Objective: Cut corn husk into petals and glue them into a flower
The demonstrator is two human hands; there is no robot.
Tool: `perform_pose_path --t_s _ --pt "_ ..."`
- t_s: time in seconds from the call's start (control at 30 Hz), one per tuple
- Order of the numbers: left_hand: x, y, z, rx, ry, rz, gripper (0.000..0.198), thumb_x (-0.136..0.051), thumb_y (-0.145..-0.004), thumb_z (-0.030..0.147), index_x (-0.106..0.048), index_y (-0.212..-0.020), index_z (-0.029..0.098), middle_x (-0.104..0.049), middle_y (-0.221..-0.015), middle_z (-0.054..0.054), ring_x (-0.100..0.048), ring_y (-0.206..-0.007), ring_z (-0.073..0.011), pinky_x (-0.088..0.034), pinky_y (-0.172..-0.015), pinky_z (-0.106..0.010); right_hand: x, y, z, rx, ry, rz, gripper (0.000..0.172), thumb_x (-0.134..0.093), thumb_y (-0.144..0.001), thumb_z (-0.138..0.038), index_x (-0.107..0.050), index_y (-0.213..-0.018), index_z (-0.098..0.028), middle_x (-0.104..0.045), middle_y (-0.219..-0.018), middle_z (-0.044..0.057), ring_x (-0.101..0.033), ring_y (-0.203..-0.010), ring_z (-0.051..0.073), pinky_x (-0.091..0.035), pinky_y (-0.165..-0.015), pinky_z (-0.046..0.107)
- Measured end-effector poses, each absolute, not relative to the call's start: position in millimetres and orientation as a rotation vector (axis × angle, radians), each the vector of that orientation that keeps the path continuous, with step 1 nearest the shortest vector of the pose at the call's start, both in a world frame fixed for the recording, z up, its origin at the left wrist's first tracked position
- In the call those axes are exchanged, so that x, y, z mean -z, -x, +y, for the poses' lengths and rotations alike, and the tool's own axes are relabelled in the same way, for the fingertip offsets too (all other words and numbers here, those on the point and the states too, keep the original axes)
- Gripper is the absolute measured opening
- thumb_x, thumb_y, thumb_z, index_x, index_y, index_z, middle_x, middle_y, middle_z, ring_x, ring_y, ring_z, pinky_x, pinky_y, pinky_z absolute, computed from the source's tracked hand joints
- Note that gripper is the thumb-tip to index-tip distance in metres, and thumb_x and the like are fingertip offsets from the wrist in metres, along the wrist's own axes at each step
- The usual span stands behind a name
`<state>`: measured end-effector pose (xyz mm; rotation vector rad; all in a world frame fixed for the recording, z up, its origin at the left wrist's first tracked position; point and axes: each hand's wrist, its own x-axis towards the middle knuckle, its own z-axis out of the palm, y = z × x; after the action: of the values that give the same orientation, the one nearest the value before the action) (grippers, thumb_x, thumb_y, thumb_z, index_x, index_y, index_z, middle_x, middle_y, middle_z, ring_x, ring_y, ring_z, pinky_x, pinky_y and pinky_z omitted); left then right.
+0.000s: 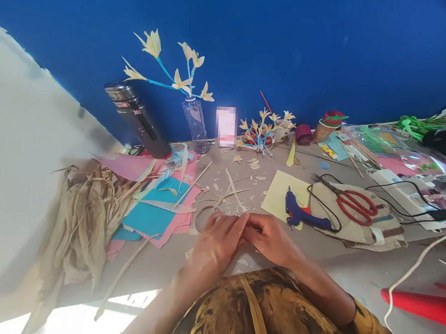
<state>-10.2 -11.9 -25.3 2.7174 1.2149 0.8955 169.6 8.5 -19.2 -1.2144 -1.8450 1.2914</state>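
Observation:
My left hand (217, 239) and my right hand (269, 239) meet at the table's near edge, fingers bent and pressed together. What they pinch is hidden behind the fingers. Just beyond the fingertips lie pale dried husk strips (234, 187), one reaching almost to them; I cannot tell if it is held. A tan strip (255, 310) runs down over the patterned garment below; whether it joins the hands is unclear. To the right, a blue glue gun (301, 213) rests partly on yellow paper (277, 195), beside red-handled scissors (357, 206) on folded cloth.
Dried husks (81, 219) hang over the left edge, beside blue paper (153, 208) and pink sheets. Behind stand a dark flask (141, 120), a clear bottle (195, 125) with husk flowers, and smaller flowers (262, 131). A white power strip (404, 196) with cables lies right.

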Motion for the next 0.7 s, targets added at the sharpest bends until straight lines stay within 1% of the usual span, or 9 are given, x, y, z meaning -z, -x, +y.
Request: perform_pose_path --t_s 0.03,0.1,0.23,0.3,0.37,0.47,0.6,0.67,0.7 --pt "29 11 -10 -0.922 -2.682 1.2 0.041 -0.056 -0.094 0.016 -0.052 -0.136 0.015 -0.074 -0.097 -0.011 -0.068 -0.087 -0.0228 -0.051 -0.084 -0.039 17 -173 9 -1.313 1.218 -1.856 0.019 -0.051 -0.087 -0.021 -0.064 -0.075 -0.017 -0.057 -0.066 -0.002 -0.047 -0.064 0.012 -0.035 -0.059 0.022" --pt "31 11 -9 -0.966 -2.56 1.163 0.03 -0.055 -0.095 0.018 -0.061 -0.124 0.016 -0.073 -0.089 -0.009 -0.067 -0.079 -0.0201 -0.051 -0.072 -0.032 14 -179 10 -1.329 1.231 -1.874 0.018 -0.054 -0.087 -0.024 -0.065 -0.075 -0.016 -0.056 -0.064 -0.002 -0.045 -0.062 0.012 -0.033 -0.057 0.022" --pt "18 6 -8 -1.072 -2.164 1.092 0.012 -0.06 -0.093 0.019 -0.071 -0.098 0.017 -0.072 -0.083 -0.006 -0.067 -0.075 -0.0149 -0.05 -0.068 -0.024 9 -188 12 -1.386 1.215 -1.885 0.025 -0.055 -0.087 -0.032 -0.059 -0.068 -0.017 -0.045 -0.058 -0.004 -0.037 -0.056 0.01 -0.028 -0.053 0.023" --pt "12 1 -9 -1.11 -1.999 1.115 0.009 -0.063 -0.09 0.016 -0.071 -0.087 0.018 -0.072 -0.079 -0.004 -0.066 -0.072 -0.0132 -0.05 -0.067 -0.022 8 -189 13 -1.411 1.206 -1.88 0.025 -0.054 -0.088 -0.033 -0.06 -0.07 -0.017 -0.044 -0.057 -0.005 -0.036 -0.055 0.01 -0.027 -0.051 0.023" --pt "9 -3 -9 -1.121 -1.902 1.167 0.011 -0.064 -0.086 0.013 -0.069 -0.079 0.018 -0.071 -0.076 -0.002 -0.065 -0.071 -0.0125 -0.049 -0.065 -0.021 9 -190 15 -1.397 1.222 -1.878 0.023 -0.054 -0.088 -0.033 -0.061 -0.072 -0.017 -0.044 -0.057 -0.005 -0.035 -0.055 0.01 -0.027 -0.051 0.023" --pt "12 0 -10 -1.112 -1.791 1.316 0.012 -0.062 -0.081 0.01 -0.068 -0.075 0.019 -0.069 -0.072 0.0 -0.062 -0.067 -0.0121 -0.048 -0.063 -0.022 11 -197 18 -1.345 1.276 -1.851 0.025 -0.054 -0.088 -0.035 -0.06 -0.072 -0.016 -0.046 -0.06 -0.004 -0.037 -0.057 0.01 -0.028 -0.053 0.023" --pt "11 17 -6 -1.046 -1.591 1.514 0.006 -0.063 -0.08 0.018 -0.066 -0.075 0.02 -0.067 -0.07 0.0 -0.061 -0.063 -0.0134 -0.048 -0.062 -0.025 12 -217 25 -1.263 1.323 -1.799 0.029 -0.053 -0.089 -0.038 -0.06 -0.072 -0.016 -0.047 -0.063 -0.002 -0.038 -0.059 0.011 -0.03 -0.054 0.024" --pt "7 24 -5 -1.001 -1.57 1.55 0.007 -0.062 -0.081 0.021 -0.068 -0.084 0.02 -0.07 -0.078 -0.001 -0.065 -0.069 -0.0154 -0.051 -0.066 -0.027 11 -224 26 -1.239 1.345 -1.813 0.028 -0.054 -0.088 -0.038 -0.061 -0.072 -0.016 -0.045 -0.062 -0.003 -0.035 -0.058 0.011 -0.028 -0.053 0.024" --pt "5 26 -4 -1.003 -1.593 1.568 0.013 -0.061 -0.081 0.021 -0.069 -0.091 0.021 -0.072 -0.086 -0.002 -0.066 -0.074 -0.0167 -0.052 -0.07 -0.029 9 -226 26 -1.236 1.354 -1.821 0.028 -0.054 -0.088 -0.038 -0.06 -0.072 -0.016 -0.044 -0.062 -0.003 -0.034 -0.058 0.011 -0.028 -0.052 0.024"
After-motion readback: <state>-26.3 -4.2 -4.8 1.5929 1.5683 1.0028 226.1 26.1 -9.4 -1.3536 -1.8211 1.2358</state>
